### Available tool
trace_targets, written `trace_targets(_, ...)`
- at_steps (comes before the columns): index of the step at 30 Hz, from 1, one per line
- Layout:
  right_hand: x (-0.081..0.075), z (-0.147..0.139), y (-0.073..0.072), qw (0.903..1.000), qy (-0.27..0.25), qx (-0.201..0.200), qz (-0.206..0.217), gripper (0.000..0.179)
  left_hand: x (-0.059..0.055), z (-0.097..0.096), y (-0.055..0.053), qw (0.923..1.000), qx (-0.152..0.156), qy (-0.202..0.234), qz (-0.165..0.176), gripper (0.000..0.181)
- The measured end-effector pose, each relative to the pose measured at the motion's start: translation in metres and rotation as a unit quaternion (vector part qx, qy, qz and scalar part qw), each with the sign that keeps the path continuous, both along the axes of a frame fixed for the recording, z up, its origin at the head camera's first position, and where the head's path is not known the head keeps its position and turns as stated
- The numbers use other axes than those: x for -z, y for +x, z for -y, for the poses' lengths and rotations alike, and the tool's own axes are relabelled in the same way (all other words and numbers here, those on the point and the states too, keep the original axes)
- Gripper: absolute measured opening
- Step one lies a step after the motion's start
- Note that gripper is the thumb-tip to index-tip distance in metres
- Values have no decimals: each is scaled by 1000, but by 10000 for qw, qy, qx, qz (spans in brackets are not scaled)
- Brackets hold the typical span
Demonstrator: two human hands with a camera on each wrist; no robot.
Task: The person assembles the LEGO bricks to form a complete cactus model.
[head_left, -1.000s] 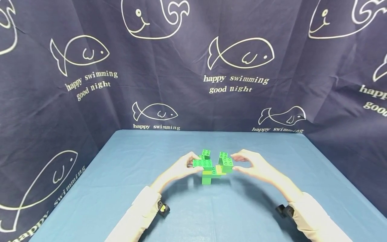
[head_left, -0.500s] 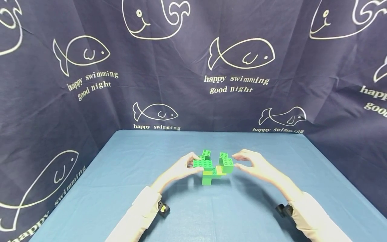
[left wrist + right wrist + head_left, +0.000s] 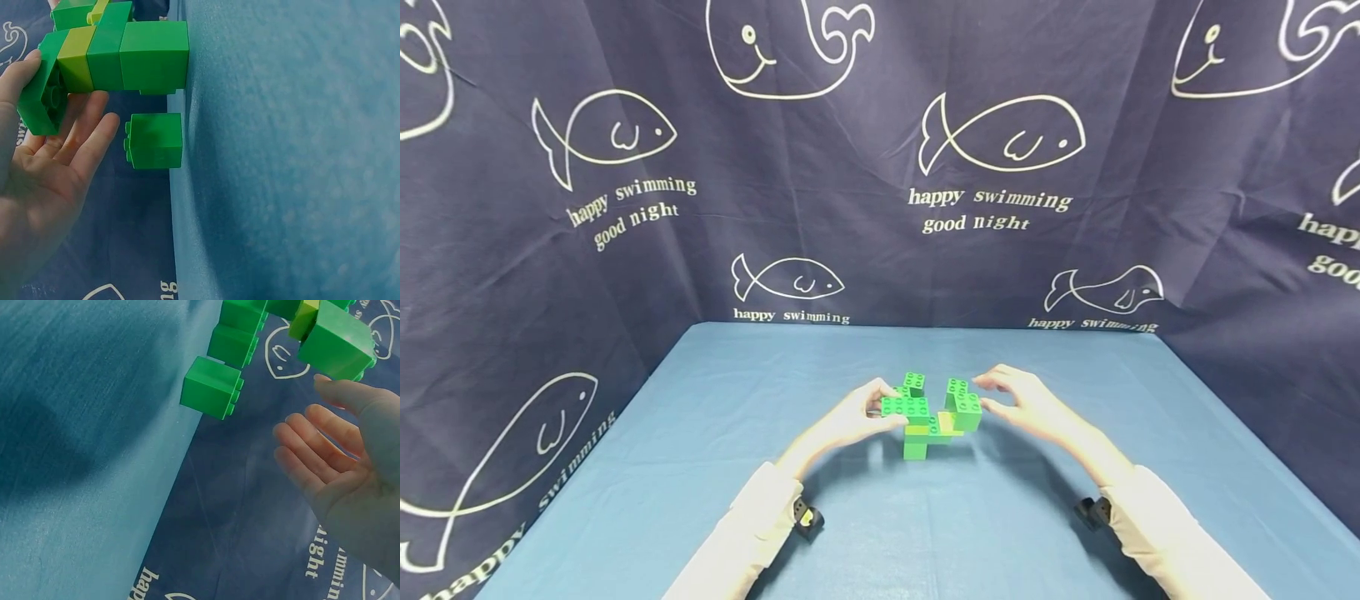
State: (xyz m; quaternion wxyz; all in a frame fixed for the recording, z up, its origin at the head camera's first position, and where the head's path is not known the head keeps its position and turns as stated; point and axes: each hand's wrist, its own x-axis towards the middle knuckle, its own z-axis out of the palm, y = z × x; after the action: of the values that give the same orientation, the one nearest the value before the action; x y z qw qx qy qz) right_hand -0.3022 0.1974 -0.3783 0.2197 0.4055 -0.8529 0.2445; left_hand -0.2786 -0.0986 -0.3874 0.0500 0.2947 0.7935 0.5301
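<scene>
A toy brick build of green and yellow-green bricks stands on the table in the head view. My left hand [image 3: 857, 414] pinches its upper left green brick [image 3: 906, 407] between thumb and fingers; the thumb lies on that brick's side in the left wrist view. At the build's right end is a raised green brick [image 3: 967, 410]. Beside it my right hand [image 3: 1026, 404] is held with fingers loosely bent and nothing in them. The right wrist view shows a small gap between its thumb and the nearest green brick [image 3: 337, 342].
Behind the build, a smaller green brick [image 3: 914, 380] shows partly; whether it joins the build cannot be told. A blue cloth covers the table [image 3: 820, 358]. A dark fish-printed curtain [image 3: 880, 167] hangs behind and at both sides.
My right hand has risen slightly, its thumb moving up along the right brick's side and away from its lower edge. My left hand and the build stay almost still.
</scene>
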Motion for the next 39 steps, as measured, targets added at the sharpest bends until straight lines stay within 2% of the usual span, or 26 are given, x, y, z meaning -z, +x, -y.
trace_targets(7, 3, 4, -7, 9999, 68, 79, 116, 26, 2, 0, 0, 10000, 23, -6, -24, 25)
trace_targets(17, 5, 12, -17, 9978, 309, 298, 507, 29, 3, 1, -3, 10000, -7, 23, -30, 26)
trace_targets(25, 9, 16, -24, 9960, 389, 340, 732, 29, 3, 1, -3, 10000, 8, 16, 85, 26)
trace_targets(31, 13, 19, -29, 9951, 455, 390, 787, 34, 0, 0, -3, 10000, 49, 33, -10, 26)
trace_targets(39, 17, 23, -30, 9951, 480, 367, 784, 38, 0, 0, -3, 10000, 16, -8, 39, 26)
